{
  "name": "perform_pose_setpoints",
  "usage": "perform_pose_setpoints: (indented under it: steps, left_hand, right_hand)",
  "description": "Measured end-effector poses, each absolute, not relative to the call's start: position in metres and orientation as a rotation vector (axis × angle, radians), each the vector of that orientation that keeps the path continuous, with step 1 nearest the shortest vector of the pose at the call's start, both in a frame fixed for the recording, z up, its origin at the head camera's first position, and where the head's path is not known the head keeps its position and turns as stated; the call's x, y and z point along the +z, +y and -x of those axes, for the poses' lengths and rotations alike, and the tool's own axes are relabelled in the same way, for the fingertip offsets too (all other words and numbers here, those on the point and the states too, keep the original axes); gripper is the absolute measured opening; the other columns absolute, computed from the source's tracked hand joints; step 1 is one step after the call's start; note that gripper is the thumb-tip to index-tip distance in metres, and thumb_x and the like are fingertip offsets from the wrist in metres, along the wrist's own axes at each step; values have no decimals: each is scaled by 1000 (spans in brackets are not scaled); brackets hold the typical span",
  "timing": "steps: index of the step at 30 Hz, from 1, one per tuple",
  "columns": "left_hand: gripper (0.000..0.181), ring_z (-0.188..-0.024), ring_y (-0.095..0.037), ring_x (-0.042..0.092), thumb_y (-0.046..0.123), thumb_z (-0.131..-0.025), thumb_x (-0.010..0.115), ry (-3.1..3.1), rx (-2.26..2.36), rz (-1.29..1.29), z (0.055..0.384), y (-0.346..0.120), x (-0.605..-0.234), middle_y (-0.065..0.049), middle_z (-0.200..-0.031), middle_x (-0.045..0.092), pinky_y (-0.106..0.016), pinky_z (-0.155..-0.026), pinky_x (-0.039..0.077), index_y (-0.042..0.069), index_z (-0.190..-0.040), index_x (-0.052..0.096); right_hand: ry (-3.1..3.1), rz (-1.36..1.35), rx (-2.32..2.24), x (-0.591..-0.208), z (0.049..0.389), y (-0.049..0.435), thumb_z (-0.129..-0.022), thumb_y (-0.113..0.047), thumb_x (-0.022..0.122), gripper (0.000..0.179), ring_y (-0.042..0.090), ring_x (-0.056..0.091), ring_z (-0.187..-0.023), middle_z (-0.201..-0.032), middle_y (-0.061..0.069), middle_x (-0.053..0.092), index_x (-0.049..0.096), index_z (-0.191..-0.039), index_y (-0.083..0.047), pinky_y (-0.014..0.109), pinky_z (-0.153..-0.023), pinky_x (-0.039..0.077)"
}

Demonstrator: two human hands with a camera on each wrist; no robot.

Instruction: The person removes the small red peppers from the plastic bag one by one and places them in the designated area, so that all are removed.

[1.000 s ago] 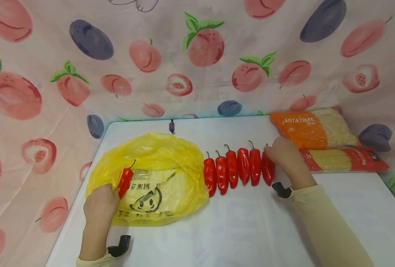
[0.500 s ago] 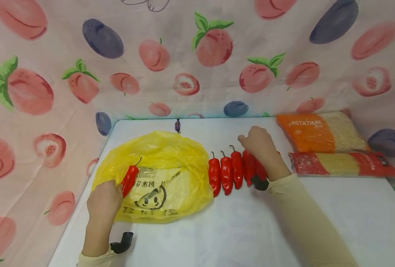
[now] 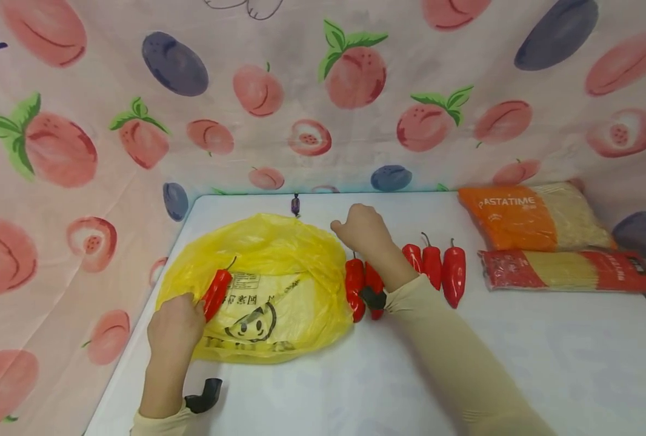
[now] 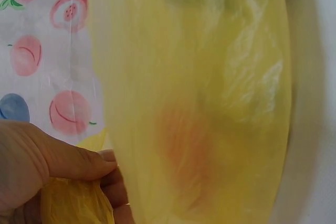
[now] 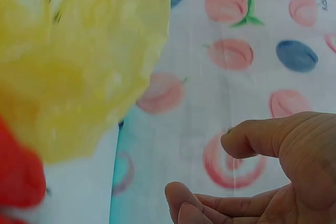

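Note:
My left hand [image 3: 176, 324] pinches the edge of a yellow plastic bag [image 3: 257, 236] between thumb and fingers, as the left wrist view shows. A red chili pepper [image 3: 216, 293] with a dark stem lies in the bag, beside that hand. Above the table, my right hand [image 3: 362, 230] is just right of the bag. Its thumb and fingers [image 5: 249, 137] stand apart with nothing between them. Under the right forearm runs a row of red chili peppers [image 3: 454, 275], the middle ones partly hidden by it. One more red pepper shows blurred [image 5: 21, 174] in the right wrist view.
A bag of pasta [image 3: 519, 218] with an orange label lies at the back right, a pack of long noodles [image 3: 568, 269] in front of it. A small dark wrapped candy [image 3: 296, 204] sits behind the yellow bag. Fruit-printed cloth [image 3: 350, 139] walls the white table's back and left.
My right hand has left the rightmost pepper of the row and swept left over the others to beside the bag. The left hand keeps its hold; the head view has shifted slightly.

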State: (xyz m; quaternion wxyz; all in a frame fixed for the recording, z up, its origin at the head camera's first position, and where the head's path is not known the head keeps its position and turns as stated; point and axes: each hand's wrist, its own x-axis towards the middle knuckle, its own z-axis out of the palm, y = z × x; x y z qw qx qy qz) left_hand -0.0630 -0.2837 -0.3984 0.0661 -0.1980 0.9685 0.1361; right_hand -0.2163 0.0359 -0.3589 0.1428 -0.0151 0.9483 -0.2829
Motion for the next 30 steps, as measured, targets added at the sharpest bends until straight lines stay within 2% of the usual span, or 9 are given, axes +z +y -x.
perform_pose_setpoints:
  steps: [6,12,17,23,30]
  left_hand:
    - [33,-74,-32,56,18,-99,64,2906,433,602,64,-286,-399,-20,-86,66,-41,-65,50,-11,-115,67]
    - [35,-76,-32,57,19,-99,65,2887,453,608,65,-285,-399,-20,-88,67,-41,-67,51,-10,-118,67]
    - [32,-73,-31,56,18,-99,65,2912,446,593,65,-285,-399,-19,-84,66,-39,-64,49,-10,-113,68]
    - [28,-69,-30,54,17,-99,64,2926,457,593,64,-286,-398,-16,-77,61,-37,-62,46,-9,-107,67]
    - [30,-73,-32,55,16,-99,64,2942,443,614,65,-286,-399,-20,-84,64,-39,-63,47,-11,-112,67]
  right_hand:
    - [2674,143,-817,-360,215,-2,-103,-40,62,41,20,46,-55,-66,4,44,61,-82,-5,30,-56,41]
    - [2634,233,-845,-365,209,-40,-104,-38,62,43,16,40,-48,-61,0,38,52,-72,-10,27,-51,36]
    - [2589,310,-871,-371,202,-68,-104,-33,61,52,13,34,-42,-52,-3,33,45,-59,-14,26,-47,32]
    - [2549,318,-856,-380,196,-94,-103,-30,62,54,13,29,-42,-49,-4,29,42,-55,-15,27,-45,31]
    - [2535,384,-867,-395,191,-122,-100,-25,64,51,12,28,-43,-49,-4,29,41,-55,-16,26,-45,29]
